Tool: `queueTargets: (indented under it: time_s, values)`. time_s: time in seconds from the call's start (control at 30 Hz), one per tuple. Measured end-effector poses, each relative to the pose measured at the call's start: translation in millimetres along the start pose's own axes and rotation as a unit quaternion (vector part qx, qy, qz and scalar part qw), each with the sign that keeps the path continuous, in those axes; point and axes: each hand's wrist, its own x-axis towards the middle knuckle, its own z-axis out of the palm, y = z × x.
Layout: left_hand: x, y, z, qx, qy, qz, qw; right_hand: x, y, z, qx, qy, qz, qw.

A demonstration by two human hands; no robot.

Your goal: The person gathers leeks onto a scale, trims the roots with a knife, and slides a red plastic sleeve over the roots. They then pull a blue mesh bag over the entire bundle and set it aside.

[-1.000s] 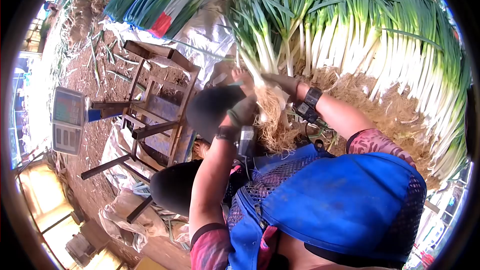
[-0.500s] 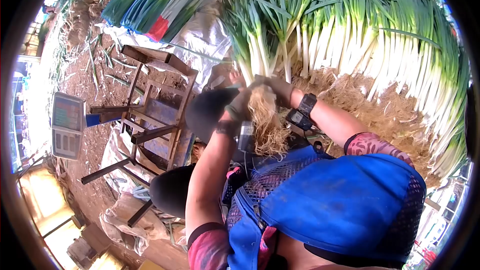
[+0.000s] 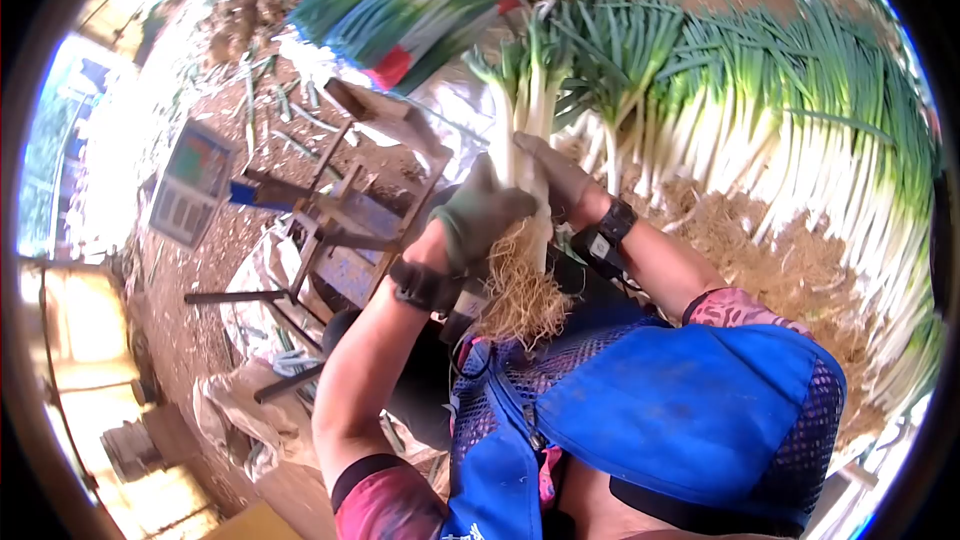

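The view is round and bent, dark at the rim, and smeared by motion, so fine detail is lost. The fingertips of both gloves are hidden behind the stalks, and a tangle of roots covers the bottom ends of the stalks.

The bunch of leeks [image 3: 522,140] is in the air just right of the wooden stool [image 3: 365,205], above the blue vest [image 3: 680,410]. The left hand [image 3: 480,218], gloved, is closed around the bunch low down, just above the roots. The right hand [image 3: 556,176], also gloved, is wrapped round the white stalks a little higher, on the side away from the stool. The two hands touch.

The bunch's long axis runs nearly straight up the picture: roots toward the person's chest, green leaves pointing away.

A scale [image 3: 190,185] sits left of the stool. Tied bundles [image 3: 420,0] with red bands lie beyond the stool, and a long pile of leeks [image 3: 800,140] stretches well to its right.
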Motion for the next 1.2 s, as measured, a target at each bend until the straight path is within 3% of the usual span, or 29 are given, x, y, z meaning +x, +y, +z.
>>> queueTargets:
  time_s: [0.03,0.1,0.17,0.23,0.3,0.4,0.47,0.57,0.67,0.83,0.93,0.97,1.07,1.1,1.2]
  values:
    - [-23.7,44.0,0.5,-0.044,0.038,-0.049,0.997,-4.8,-4.3,17.4,0.019,-0.006,-0.022,1.000]
    - [-65.4,89.7,-2.8,-0.034,0.053,0.011,0.998,-16.3,-11.5,57.8,0.055,-0.026,-0.053,0.997]
    - [-106.6,119.5,-1.4,-0.053,0.097,0.034,0.993,-24.6,-19.1,96.1,0.088,-0.113,-0.060,0.988]
    - [-139.6,117.1,-3.5,0.052,0.197,0.103,0.974,-17.9,-20.8,119.9,0.048,-0.167,-0.083,0.981]
    - [-178.4,125.6,-0.4,0.064,0.255,0.132,0.956,-42.2,-25.8,168.4,0.025,-0.184,-0.120,0.975]
    - [-220.8,126.0,2.0,0.143,0.366,0.204,0.897,-50.3,-29.2,214.1,-0.119,-0.195,-0.148,0.962]
    - [-235.3,114.7,1.4,0.168,0.450,0.243,0.843,-59.2,-31.0,245.7,-0.237,-0.263,-0.229,0.907]
    - [-251.2,98.0,-1.6,0.121,0.512,0.309,0.792,-66.7,-34.6,296.7,-0.350,-0.319,-0.218,0.853]
    - [-259.7,92.0,-13.3,-0.020,0.500,0.345,0.794,-37.0,-29.4,334.2,-0.446,-0.397,-0.267,0.756]
    - [-256.2,54.0,-33.5,-0.062,0.602,0.344,0.718,-10.7,4.4,388.9,-0.469,-0.490,-0.082,0.730]
    - [-253.9,46.2,-23.5,-0.123,0.656,0.339,0.663,14.6,28.4,410.5,-0.508,-0.486,0.002,0.711]
    - [-255.8,50.0,-18.0,-0.175,0.652,0.310,0.669,20.1,38.2,414.6,-0.570,-0.483,-0.012,0.664]
    - [-250.3,39.1,-13.0,-0.208,0.668,0.300,0.649,36.9,56.9,414.8,-0.572,-0.540,0.117,0.607]
    - [-249.0,31.6,-17.5,-0.263,0.633,0.317,0.655,52.9,67.3,413.2,-0.574,-0.573,0.168,0.560]
    - [-237.7,-2.0,-43.9,-0.386,0.559,0.351,0.645,83.9,78.7,412.1,-0.652,-0.599,0.119,0.449]
